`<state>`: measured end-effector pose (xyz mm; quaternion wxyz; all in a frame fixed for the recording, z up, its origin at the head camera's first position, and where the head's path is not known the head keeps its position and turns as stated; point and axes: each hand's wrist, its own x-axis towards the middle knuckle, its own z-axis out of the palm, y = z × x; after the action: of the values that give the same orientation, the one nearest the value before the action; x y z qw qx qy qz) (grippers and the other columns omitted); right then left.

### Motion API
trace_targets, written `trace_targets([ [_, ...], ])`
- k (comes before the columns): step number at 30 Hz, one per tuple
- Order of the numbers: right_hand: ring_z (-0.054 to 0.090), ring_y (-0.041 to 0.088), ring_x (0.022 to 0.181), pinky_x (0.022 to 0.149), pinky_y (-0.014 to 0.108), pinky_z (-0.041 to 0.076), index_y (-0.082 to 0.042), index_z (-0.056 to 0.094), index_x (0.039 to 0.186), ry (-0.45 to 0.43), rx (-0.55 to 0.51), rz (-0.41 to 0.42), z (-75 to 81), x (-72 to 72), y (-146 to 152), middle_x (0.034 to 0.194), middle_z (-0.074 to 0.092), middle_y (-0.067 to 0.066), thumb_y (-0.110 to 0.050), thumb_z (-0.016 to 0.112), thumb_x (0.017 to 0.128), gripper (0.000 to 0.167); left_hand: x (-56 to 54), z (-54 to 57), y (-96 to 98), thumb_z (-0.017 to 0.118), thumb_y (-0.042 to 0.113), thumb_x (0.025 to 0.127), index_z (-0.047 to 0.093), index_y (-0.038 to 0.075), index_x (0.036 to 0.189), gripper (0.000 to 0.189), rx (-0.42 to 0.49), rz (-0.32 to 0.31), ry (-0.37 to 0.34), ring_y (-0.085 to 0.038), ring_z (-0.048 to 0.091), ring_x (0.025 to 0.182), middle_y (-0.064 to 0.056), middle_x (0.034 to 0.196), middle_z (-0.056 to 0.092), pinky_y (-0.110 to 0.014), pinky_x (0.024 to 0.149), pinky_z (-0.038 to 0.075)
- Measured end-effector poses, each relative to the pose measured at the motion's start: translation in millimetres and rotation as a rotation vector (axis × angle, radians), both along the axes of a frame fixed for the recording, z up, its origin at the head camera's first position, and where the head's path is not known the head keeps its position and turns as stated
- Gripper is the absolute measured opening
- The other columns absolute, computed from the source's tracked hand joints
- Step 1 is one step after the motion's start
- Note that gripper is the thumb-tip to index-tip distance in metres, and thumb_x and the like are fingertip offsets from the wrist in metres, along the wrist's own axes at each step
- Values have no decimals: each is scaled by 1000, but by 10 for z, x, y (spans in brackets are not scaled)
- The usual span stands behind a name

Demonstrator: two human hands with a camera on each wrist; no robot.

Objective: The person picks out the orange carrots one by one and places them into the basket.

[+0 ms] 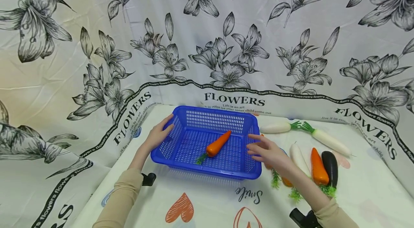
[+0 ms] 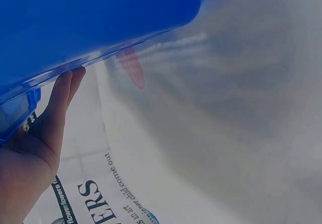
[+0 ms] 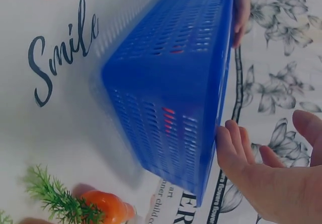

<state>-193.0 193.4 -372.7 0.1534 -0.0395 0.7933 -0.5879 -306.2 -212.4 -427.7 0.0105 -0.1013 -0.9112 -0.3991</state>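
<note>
So, starting with the head view: a blue basket (image 1: pixel 210 172) is on a white tablecloth (image 1: pixel 213 204) printed with red hearts and the word "Smile". One orange carrot (image 1: pixel 218 144) lies slantwise inside it, leafy end toward the person. The left hand (image 1: pixel 158 135) is at the left rim, fingers reaching over the edge, but honestly I can't tell if it's really gripping. The right hand (image 1: pixel 268 151) is loose at the right rim, fingers spread and not wrapped around anything. Sleeves (image 1: pixel 124 194) are beige. Off to the right there's a bunch of veg: three white radishes (image 1: pixel 331 142), a second carrot (image 1: pixel 319 167) and an eggplant (image 1: pixel 330 167) touching it, plus some orange pieces partly hidden by the right arm. Pale cloth curtains (image 1: pixel 233 73) with black line-drawn lilies and a "FLOWERS" border fill the whole background.

Left wrist view is mostly smooth blue basket, blurry, with straight fingers against its edge. Below that you get white fabric, a bit of the lettering and a reddish mark.

Right wrist view has the basket's slotted side, orange-red showing through the slots. The right fingertips touch the rim, thumb raised away. A leafy orange vegetable (image 3: pixel 106 206) lies near the basket on the cloth.
</note>
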Motion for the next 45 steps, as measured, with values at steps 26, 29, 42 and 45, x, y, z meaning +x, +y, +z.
trace_targets([
  [26, 58, 23, 114, 98, 41, 50, -9, 23, 150, -18, 49, -72, 52, 23, 431, 140, 44, 26, -38, 53, 96, 68, -3, -17, -5, 41, 38, 101, 26, 24, 151, 54, 16, -11, -8, -41, 33, 138, -11, 155, 30, -61, 110, 29],
  [29, 59, 17, 109, 98, 39, 50, -6, 22, 150, -2, 36, -64, 38, 5, 507, 138, 45, 26, -37, 51, 98, 67, 4, -11, -5, 41, 37, 101, 26, 24, 151, 54, 14, -9, -11, -42, 33, 138, -12, 155, 30, -62, 109, 29],
  [42, 60, 5, 99, 84, 23, 52, -3, 19, 150, 1, 83, -104, -63, -100, 675, 139, 44, 29, -36, 51, 98, 69, 9, 6, -6, 41, 36, 101, 26, 25, 151, 54, 21, -2, -15, -42, 31, 139, -11, 155, 29, -62, 110, 27],
  [45, 61, 10, 102, 88, 28, 53, -3, 21, 149, -3, 109, -134, -139, -136, 691, 139, 42, 31, -37, 50, 98, 69, 12, 9, -6, 41, 36, 101, 26, 25, 151, 54, 21, -3, -11, -42, 32, 138, -12, 155, 30, -62, 109, 28],
])
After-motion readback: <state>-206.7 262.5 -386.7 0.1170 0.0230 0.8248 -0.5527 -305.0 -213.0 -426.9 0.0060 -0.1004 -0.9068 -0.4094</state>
